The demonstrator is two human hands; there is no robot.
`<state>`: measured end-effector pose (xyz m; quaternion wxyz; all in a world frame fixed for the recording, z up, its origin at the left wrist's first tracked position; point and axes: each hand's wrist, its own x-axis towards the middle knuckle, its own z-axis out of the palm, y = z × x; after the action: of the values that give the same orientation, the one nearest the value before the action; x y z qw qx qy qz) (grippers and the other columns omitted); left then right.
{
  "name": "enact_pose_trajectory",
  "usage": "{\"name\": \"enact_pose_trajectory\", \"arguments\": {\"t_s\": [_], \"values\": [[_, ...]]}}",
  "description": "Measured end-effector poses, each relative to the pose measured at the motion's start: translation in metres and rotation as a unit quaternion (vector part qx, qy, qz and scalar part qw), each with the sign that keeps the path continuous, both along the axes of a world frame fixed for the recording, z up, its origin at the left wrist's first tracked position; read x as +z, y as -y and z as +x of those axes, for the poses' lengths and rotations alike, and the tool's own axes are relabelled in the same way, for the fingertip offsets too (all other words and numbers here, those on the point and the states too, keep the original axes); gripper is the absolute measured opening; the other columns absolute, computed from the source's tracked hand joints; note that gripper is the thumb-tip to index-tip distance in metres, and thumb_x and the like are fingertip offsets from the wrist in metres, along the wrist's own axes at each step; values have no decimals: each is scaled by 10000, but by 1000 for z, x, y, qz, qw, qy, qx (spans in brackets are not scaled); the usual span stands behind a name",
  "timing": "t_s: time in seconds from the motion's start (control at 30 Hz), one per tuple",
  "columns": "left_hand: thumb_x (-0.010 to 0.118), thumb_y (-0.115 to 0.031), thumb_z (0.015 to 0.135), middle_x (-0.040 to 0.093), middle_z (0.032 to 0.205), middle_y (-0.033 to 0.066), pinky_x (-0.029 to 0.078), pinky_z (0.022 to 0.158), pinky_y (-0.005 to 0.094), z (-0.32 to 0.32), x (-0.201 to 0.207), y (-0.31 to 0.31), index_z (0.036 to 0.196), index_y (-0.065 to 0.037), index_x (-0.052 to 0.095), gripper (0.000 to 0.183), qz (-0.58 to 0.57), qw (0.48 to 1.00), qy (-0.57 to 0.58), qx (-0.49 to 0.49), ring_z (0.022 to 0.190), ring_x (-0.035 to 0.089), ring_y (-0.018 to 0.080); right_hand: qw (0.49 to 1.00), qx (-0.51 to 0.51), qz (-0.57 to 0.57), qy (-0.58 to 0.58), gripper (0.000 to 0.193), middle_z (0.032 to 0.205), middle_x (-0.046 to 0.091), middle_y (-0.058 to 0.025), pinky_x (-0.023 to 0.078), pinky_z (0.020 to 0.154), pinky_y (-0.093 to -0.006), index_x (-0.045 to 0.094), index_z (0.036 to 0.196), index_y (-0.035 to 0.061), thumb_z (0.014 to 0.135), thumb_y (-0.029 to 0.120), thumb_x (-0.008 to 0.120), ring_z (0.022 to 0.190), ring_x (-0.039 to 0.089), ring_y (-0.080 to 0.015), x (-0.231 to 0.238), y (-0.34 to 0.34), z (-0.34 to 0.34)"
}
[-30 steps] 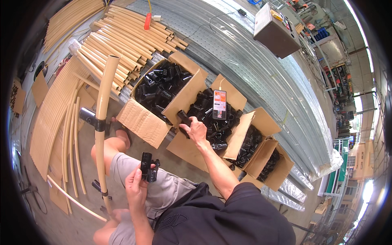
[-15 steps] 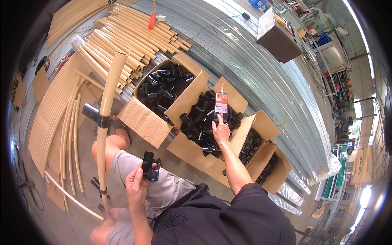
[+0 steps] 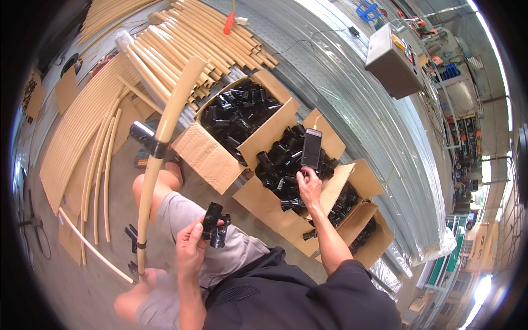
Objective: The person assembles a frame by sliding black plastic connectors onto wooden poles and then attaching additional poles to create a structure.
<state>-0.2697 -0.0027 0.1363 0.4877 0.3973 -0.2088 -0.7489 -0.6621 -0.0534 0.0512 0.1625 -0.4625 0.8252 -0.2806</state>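
My left hand [image 3: 191, 245] is closed on a black pipe joint [image 3: 217, 225] with short tubular arms, held over my lap. My right hand [image 3: 309, 186] has its fingers curled at the lower end of a phone [image 3: 312, 148]; whether they grip the phone's edge, a joint under it or nothing is hidden. The phone, its screen dark and a cable at its top, lies on black joints [image 3: 278, 159] in an open cardboard box [image 3: 258, 195]. Left of my hands a long tan pipe [image 3: 175, 104] stands tilted, carrying a black joint [image 3: 149, 139] partway along.
Another open box [image 3: 206, 157] of black joints sits to the left, with smaller boxes [image 3: 369, 181] to the right. Stacked tan pipes [image 3: 181, 47] lie beyond. Long silvery plastic-wrapped lengths [image 3: 379, 148] run behind the boxes, and a brown case [image 3: 393, 63] rests on them.
The phone's lit screen has gone dark. My right hand's outstretched finger has left the screen, and its fingers now curl below it. My left hand still holds the pipe joint.
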Motion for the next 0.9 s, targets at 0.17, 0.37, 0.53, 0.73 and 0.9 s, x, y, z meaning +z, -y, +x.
{"name": "enact_pose_trajectory", "arguments": {"t_s": [0.17, 0.37, 0.53, 0.73, 0.9], "values": [[488, -162, 1034, 695, 1109, 217, 487, 998, 377, 15, 31, -11, 1261, 119, 575, 372, -1, 1000, 7, 23, 1056, 668, 260, 925, 201, 124, 299, 241, 851, 715, -49, 516, 669, -264, 698, 1052, -16, 934, 194, 692, 742, 626, -74, 51, -31, 100], [517, -208, 1033, 702, 1117, 191, 514, 955, 349, 26, 33, -19, 1268, 89, 603, 388, 14, 999, -23, 35, 1051, 664, 211, 875, 392, 66, 277, 173, 702, 656, -31, 446, 530, -208, 691, 1066, 0, 900, 44, 711, 590, 570, -35, 135, -25, 178], [514, -222, 1039, 709, 1108, 175, 544, 903, 344, 36, 39, -29, 1276, 77, 604, 393, -15, 996, 6, 90, 1003, 684, 213, 755, 307, 247, 524, 190, 651, 461, 69, 255, 476, -194, 627, 1106, -38, 1026, 114, 548, 538, 357, -2, 145, -9, 209], [520, -218, 1038, 711, 1103, 165, 554, 908, 344, 41, 39, -37, 1254, 73, 623, 377, -12, 990, 24, 138, 989, 692, 204, 850, 480, 31, 214, 576, 601, 409, 41, 286, 466, -223, 552, 1256, 24, 750, 35, 827, 526, 366, -40, 147, -22, 233], [529, -199, 1034, 715, 1091, 128, 559, 897, 321, 42, 42, -32, 1240, 71, 634, 356, -13, 987, -8, 158, 974, 692, 173, 816, 553, -95, 140, 614, 603, 429, 29, 341, 452, -230, 575, 1200, 27, 689, 135, 898, 495, 391, -58, 145, -26, 269]]}}
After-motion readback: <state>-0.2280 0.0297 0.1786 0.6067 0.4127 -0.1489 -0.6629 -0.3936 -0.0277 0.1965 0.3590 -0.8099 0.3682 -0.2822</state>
